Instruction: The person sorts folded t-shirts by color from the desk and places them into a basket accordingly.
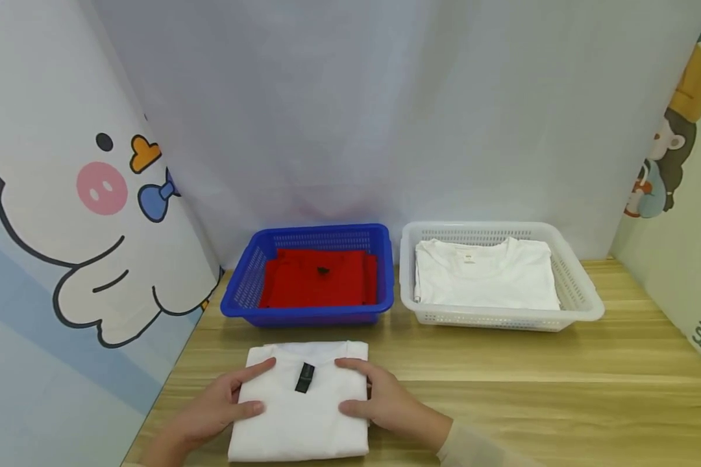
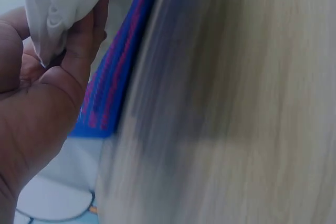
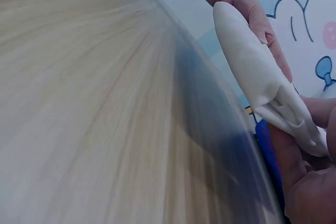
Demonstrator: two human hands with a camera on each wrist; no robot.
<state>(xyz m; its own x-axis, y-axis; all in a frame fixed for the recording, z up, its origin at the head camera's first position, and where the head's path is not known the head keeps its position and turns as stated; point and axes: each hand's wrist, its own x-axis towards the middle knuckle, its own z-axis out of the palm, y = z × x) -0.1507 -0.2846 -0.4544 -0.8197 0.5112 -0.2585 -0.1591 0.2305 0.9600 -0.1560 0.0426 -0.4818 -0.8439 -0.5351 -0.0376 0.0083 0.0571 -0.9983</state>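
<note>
A folded white T-shirt (image 1: 304,421) with a black neck label (image 1: 305,377) is held up between both hands, in front of the blue basket. My left hand (image 1: 213,405) grips its left edge, thumb and index finger on top and the other fingers underneath. On the opposite edge my right hand (image 1: 388,402) grips it the same way. In the left wrist view the shirt's corner (image 2: 58,14) sits between thumb and fingers. The right wrist view shows the folded shirt (image 3: 252,66) edge-on above the table, spanning the two hands.
A blue basket (image 1: 242,312) with folded red clothing (image 1: 321,285) stands at the back of the wooden table (image 1: 502,383). To its right is a white basket (image 1: 584,316) holding a folded white T-shirt (image 1: 485,279). A pale curtain (image 1: 356,117) hangs behind both.
</note>
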